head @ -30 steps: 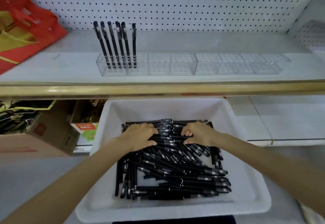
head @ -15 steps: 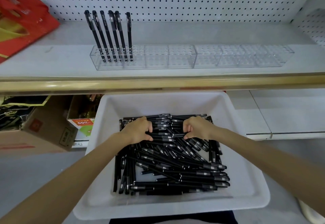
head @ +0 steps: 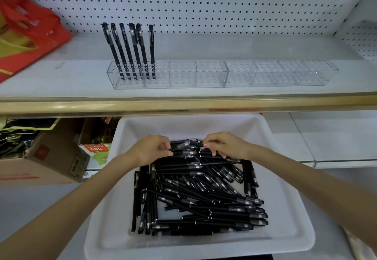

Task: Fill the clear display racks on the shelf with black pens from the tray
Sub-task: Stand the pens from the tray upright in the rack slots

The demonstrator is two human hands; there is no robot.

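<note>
Left hand (head: 152,150) and right hand (head: 227,146) moved toward tray (head: 273,188) far wall. Each now pinches pens (head: 186,144) lifted off pile (head: 204,198).

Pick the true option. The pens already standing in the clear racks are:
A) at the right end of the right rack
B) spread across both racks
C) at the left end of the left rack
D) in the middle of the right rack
C: the upright pens all stand at the left end of the left rack, and the right rack holds none.
</note>
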